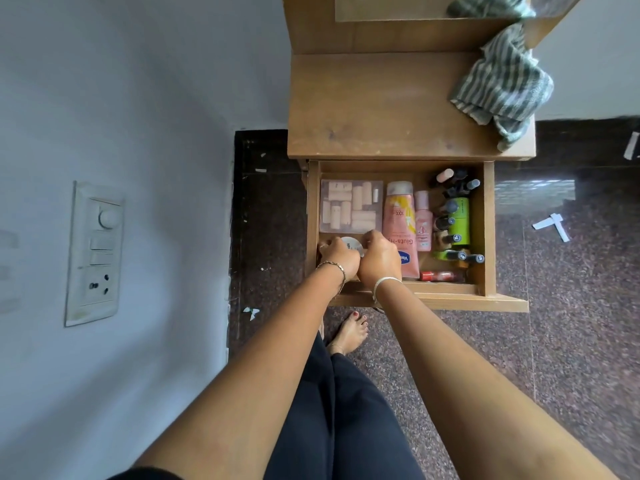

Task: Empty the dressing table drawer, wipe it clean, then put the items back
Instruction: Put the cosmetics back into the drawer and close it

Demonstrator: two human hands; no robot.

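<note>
A pale wall with a white switch panel (95, 252) fills the left side, and a dark speckled stone floor (571, 289) lies under a brown wooden dressing table. Its tabletop (374, 109) is bare wood, except for a crumpled green and white striped cloth (505, 84) at the right back corner, partly hanging over the edge.

The wooden drawer (489, 230) is pulled out below the tabletop and it is full. At the back left lies a clear flat packet of beige foam rollers (350, 206). Beside it, in the middle, lies a long pink and yellow lotion tube (401, 223), and just right of it a small pink bottle (423, 221). Along the right side are many small dark-capped nail polish bottles (453, 216) around a bright green container (459, 220). A red bottle (440, 275) lies at the front right.

Both hands are in the front left corner of the drawer. The left hand (337, 258), with a thin chain bracelet, and the right hand (379, 259), with a silver bangle, are curled from both sides around a small round white jar (351, 247). The fingers touch its rim. The jar sits low in the drawer, just before the roller packet.

A bare foot (349, 332) stands on the floor under the drawer.
</note>
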